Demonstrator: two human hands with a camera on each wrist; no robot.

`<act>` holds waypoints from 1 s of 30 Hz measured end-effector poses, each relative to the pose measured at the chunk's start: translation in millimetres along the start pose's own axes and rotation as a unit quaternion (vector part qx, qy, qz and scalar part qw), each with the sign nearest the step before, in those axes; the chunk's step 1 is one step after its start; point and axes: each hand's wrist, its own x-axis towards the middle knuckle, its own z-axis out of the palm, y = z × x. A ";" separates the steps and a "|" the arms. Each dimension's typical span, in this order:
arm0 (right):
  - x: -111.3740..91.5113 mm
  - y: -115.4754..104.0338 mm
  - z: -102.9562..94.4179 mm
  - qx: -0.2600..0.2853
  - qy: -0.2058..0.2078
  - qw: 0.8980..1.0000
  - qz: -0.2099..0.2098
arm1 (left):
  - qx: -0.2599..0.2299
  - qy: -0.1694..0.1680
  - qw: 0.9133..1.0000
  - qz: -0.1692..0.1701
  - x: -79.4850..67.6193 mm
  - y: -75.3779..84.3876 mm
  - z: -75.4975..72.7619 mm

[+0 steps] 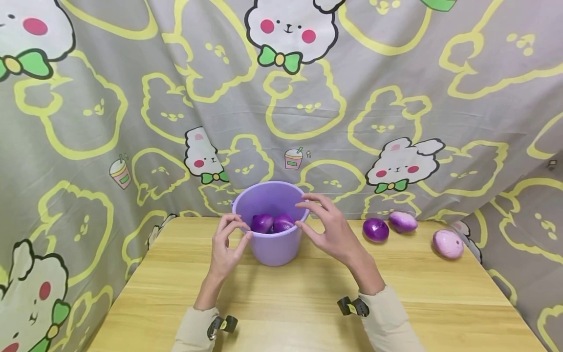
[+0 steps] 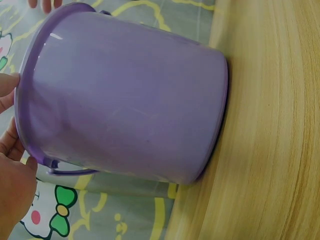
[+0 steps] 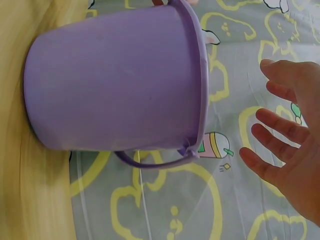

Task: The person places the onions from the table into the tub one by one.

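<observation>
A purple plastic bucket [image 1: 276,249] stands upright on the table near its back edge. Inside it lie two purple onions, a left onion [image 1: 262,223] and a right onion [image 1: 282,223]. At the left front of the rim is my left hand [image 1: 227,244], which grips it with thumb and fingers; the left wrist view has these fingertips [image 2: 11,137] right at the lip. My right hand [image 1: 327,227] is by the right side of the rim, fingers spread and lightly bent. Seen from the right wrist, the right hand [image 3: 292,130] is apart from the bucket and holds nothing.
On the right of the wooden table [image 1: 281,303] lie a dark purple onion [image 1: 376,230], a paler onion [image 1: 403,222] and a pinkish onion [image 1: 447,244]. A patterned grey curtain [image 1: 316,112] hangs behind and along the sides. The bucket's handle [image 3: 155,164] hangs down its side.
</observation>
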 end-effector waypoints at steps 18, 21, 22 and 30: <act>-16.0 22.3 -19.5 -0.009 0.043 0.999 0.001 | -0.002 -0.005 1.000 -0.008 -0.6 -0.4 -1.8; -18.0 26.2 -22.4 -0.018 0.044 0.999 0.009 | -0.001 -0.004 1.000 -0.005 -0.5 -1.2 -1.7; -18.5 27.2 -23.5 -0.021 0.044 0.999 0.011 | -0.001 -0.004 1.000 -0.004 -0.6 -1.3 -1.7; -23.5 37.8 -31.2 -0.039 0.037 0.998 0.028 | -0.006 -0.003 1.000 -0.002 -0.3 -1.2 -1.1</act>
